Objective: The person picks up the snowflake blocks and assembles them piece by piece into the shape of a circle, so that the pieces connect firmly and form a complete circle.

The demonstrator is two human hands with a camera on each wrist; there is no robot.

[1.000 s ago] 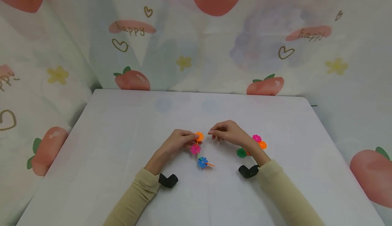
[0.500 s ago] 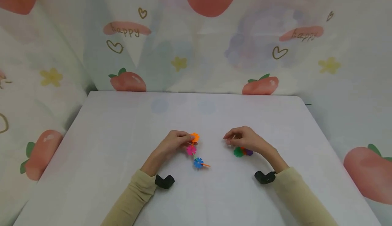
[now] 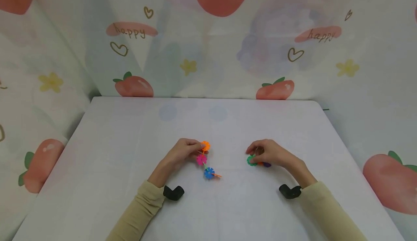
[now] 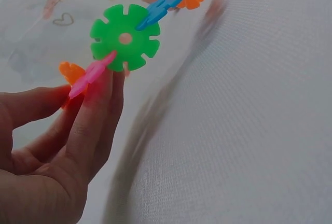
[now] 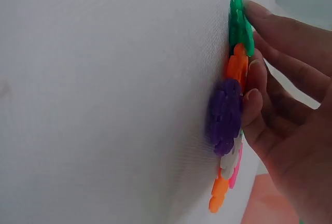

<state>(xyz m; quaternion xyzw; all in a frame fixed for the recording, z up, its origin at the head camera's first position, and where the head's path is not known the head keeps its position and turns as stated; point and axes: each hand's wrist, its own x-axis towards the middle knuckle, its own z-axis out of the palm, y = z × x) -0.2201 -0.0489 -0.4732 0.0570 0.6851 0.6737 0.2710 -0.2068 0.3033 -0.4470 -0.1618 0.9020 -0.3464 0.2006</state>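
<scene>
My left hand (image 3: 182,152) pinches the top orange disc (image 3: 205,146) of a short chain of notched plastic snowflake discs. Below it hang a pink disc (image 3: 201,159), a green disc (image 4: 124,40) and a blue disc (image 3: 209,173); another orange disc (image 3: 217,175) juts from the lower end. To the right, my right hand (image 3: 270,152) has its thumb and fingers around a loose-looking green disc (image 5: 239,24) low over the table. Beside those fingers lie an orange disc (image 5: 237,66) and a purple disc (image 5: 226,117), partly covered by the hand in the head view.
The white-covered table (image 3: 146,125) extends around both hands. A white disc (image 5: 230,162), a pink one and another orange disc (image 5: 218,193) lie past the purple disc. A printed cloth wall (image 3: 215,52) stands behind the table's back edge.
My right hand has moved right and down, away from the left hand's chain, and has come onto the green disc. My left hand keeps its pinch on the chain.
</scene>
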